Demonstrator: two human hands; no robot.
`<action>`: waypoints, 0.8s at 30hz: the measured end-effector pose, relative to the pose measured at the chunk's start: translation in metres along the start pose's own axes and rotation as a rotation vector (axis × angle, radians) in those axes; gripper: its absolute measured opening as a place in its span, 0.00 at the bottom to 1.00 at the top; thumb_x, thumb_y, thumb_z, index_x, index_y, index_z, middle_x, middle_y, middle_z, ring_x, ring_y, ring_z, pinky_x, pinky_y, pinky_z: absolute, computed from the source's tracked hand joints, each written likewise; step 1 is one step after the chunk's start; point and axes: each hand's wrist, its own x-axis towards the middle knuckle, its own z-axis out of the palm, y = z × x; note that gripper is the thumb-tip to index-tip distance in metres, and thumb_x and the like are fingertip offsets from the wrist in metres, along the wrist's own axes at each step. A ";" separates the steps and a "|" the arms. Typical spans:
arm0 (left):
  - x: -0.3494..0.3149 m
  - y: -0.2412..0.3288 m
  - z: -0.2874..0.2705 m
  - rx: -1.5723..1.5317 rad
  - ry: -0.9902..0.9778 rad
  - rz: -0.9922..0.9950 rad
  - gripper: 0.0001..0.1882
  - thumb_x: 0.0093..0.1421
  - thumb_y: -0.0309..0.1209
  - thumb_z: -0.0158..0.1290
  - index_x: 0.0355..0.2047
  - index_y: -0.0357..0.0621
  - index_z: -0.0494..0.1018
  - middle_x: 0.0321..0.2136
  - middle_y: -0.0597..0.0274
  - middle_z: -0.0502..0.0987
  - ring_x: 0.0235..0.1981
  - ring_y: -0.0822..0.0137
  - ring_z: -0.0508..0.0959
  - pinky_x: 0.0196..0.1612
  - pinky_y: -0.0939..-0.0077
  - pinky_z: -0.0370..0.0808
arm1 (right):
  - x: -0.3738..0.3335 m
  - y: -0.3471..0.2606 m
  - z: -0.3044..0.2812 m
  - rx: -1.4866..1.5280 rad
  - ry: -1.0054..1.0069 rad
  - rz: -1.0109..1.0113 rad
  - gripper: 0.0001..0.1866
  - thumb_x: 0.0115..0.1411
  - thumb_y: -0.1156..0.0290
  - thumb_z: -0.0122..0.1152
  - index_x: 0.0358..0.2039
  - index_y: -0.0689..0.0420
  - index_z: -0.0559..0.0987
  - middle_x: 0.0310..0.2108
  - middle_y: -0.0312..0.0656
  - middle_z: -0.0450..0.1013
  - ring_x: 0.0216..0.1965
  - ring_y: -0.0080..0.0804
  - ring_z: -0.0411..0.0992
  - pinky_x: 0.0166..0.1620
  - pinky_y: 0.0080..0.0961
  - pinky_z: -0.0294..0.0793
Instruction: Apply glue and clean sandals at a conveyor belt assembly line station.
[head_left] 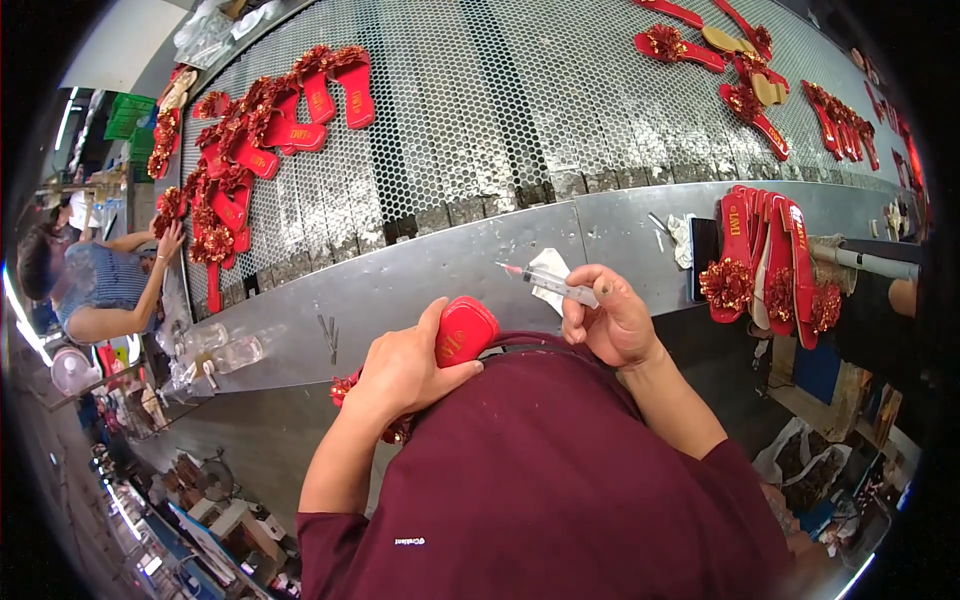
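Observation:
My left hand [398, 368] is closed around a red sandal [468, 328], its heel end turned up between thumb and fingers close to my body. Part of its red and gold flower ornament [340, 388] shows beyond my wrist; the rest is behind my hand and arm. Between the fingers of my right hand [622, 322] is a clear syringe [556, 284], with its reddish tip and thin needle pointing left, toward the sandal but apart from it. Just beyond the syringe lies a crumpled white paper [547, 262] on the metal ledge.
A perforated metal conveyor [450, 110] carries many red sandals [290, 135] at left and more at far right. The grey metal ledge [400, 280] fronts it. Stacked sandals [760, 240] stand at right. Clear bottles [237, 352] are at left, near a co-worker [100, 275].

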 end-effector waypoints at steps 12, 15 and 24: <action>0.007 0.010 0.003 -0.042 0.023 -0.011 0.45 0.47 0.52 0.61 0.60 0.42 0.58 0.35 0.40 0.78 0.38 0.43 0.78 0.44 0.59 0.74 | -0.003 -0.007 -0.002 0.047 0.032 0.004 0.25 0.64 0.46 0.48 0.41 0.60 0.73 0.18 0.37 0.64 0.16 0.21 0.60 0.29 0.26 0.70; 0.008 0.012 0.005 -0.047 0.021 -0.012 0.45 0.47 0.51 0.61 0.60 0.42 0.58 0.35 0.40 0.78 0.38 0.43 0.78 0.44 0.59 0.74 | -0.005 -0.008 -0.006 0.058 -0.023 -0.008 0.30 0.65 0.41 0.37 0.42 0.56 0.74 0.18 0.36 0.65 0.15 0.21 0.60 0.30 0.28 0.70; 0.010 0.022 0.003 -0.008 -0.011 0.000 0.47 0.49 0.54 0.58 0.61 0.37 0.55 0.37 0.40 0.78 0.39 0.45 0.78 0.47 0.59 0.73 | -0.014 -0.017 0.006 -0.141 0.061 -0.016 0.21 0.68 0.55 0.44 0.38 0.63 0.74 0.16 0.37 0.64 0.15 0.21 0.58 0.27 0.26 0.68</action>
